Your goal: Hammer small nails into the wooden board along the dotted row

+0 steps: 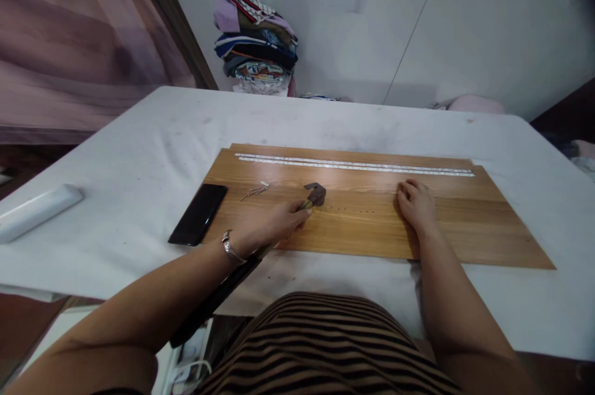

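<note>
My left hand (294, 219) is closed round a claw hammer (317, 193), gripping it close below its rusty head. The hammer's long dark handle runs back under my left forearm. Beneath it lies a wood-grain board (493, 227), with a row of small dark marks (354, 210) to the right of the hammer head. My right hand (417, 203) rests on the board further right, fingers curled together; whether anything is inside them is hidden. A few loose nails (255, 190) lie on the board's left part.
Two white measuring strips (357, 165) run along the board's far side. A black phone (199, 215) overlaps the board's left edge. On the white-covered table (139, 153) a white rounded object (41, 212) lies far left. Folded clothes (255, 41) are stacked behind the table.
</note>
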Motion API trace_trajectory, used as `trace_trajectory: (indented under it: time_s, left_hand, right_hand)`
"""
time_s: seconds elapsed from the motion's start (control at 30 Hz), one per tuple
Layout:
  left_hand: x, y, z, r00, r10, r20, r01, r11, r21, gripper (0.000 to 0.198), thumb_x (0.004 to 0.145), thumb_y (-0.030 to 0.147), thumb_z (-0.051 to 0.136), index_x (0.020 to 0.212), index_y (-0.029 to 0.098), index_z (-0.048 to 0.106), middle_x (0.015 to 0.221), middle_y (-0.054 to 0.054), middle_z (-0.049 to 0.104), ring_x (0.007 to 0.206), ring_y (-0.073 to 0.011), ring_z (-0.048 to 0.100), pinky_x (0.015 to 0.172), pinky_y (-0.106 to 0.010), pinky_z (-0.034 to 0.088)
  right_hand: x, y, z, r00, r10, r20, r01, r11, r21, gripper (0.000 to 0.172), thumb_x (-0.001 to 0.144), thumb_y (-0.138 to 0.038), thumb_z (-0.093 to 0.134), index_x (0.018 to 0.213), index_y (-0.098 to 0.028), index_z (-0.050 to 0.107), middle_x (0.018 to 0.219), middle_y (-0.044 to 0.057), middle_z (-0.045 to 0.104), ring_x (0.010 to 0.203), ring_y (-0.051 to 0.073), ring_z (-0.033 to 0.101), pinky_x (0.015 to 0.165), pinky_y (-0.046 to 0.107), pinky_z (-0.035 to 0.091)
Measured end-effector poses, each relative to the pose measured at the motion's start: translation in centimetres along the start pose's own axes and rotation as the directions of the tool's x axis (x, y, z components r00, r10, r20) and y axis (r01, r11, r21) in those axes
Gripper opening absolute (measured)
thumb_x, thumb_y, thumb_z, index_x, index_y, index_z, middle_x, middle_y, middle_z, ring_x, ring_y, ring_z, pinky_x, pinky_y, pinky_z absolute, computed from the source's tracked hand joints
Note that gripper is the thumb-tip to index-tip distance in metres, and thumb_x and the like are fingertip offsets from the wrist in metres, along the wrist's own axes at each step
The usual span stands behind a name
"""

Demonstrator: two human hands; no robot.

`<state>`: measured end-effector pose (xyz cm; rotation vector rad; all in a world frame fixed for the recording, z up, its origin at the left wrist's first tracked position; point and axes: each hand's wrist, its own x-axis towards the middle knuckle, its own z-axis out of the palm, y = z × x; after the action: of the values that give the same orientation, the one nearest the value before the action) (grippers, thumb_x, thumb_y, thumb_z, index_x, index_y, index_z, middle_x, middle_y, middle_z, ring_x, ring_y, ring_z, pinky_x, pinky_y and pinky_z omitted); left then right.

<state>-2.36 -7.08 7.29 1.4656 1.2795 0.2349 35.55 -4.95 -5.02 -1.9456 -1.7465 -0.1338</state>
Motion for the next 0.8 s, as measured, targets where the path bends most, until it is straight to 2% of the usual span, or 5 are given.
trace_trajectory:
  time_s: [0.17,0.4,0.63,0.8]
  left_hand:
    - [0.17,-0.05,-0.23,1.0,-0.001,-0.007,0.001,1.0,-0.006,0.025,0.089,0.042,0.049,0.078,0.019,0.048,0.063,0.004,0.046,0.049,-0.0089,0.04,0.045,-0.024,0.033]
    - [0.26,0.13,-0.83,0.998,0.056,-0.007,-0.056,0.998,0.009,0.027,0.09,0.042,0.047,0.075,0.019,0.046,0.063,0.003,0.045,0.049,-0.0083,0.039,0.046,-0.024,0.033]
    - [0.48,-0.65,-0.26,1.0,0.018,-0.009,-0.017,0.999,0.029,0.032,0.089,0.048,0.049,0.078,0.019,0.049,0.062,0.003,0.046,0.049,-0.0084,0.039,0.044,-0.022,0.032]
    - [0.44,-0.47,-0.1,1.0,0.002,0.0,-0.002,1.0,0.023,0.032,0.089,0.049,0.048,0.076,0.019,0.047,0.062,0.004,0.046,0.048,-0.0086,0.039,0.045,-0.023,0.032]
  right_hand:
    - [0.03,0.19,0.16,1.0,-0.007,-0.015,0.007,1.0,0.003,0.034,0.087,-0.034,0.046,0.097,-0.02,0.075,0.113,0.015,0.069,0.105,0.031,0.059,0.095,0.05,0.047]
    - [0.08,0.28,0.12,1.0,-0.022,0.008,0.022,1.0,-0.006,0.035,0.087,-0.033,0.046,0.098,-0.018,0.075,0.115,0.018,0.068,0.107,0.032,0.059,0.096,0.049,0.046]
    - [0.02,0.38,0.2,1.0,-0.022,-0.006,0.022,1.0,0.001,0.033,0.087,-0.033,0.046,0.097,-0.019,0.075,0.114,0.017,0.069,0.107,0.031,0.059,0.095,0.05,0.046]
    - [-0.05,0.41,0.26,1.0,-0.018,-0.008,0.018,1.0,0.004,0.034,0.086,-0.033,0.047,0.098,-0.019,0.075,0.115,0.016,0.069,0.107,0.032,0.059,0.095,0.05,0.046]
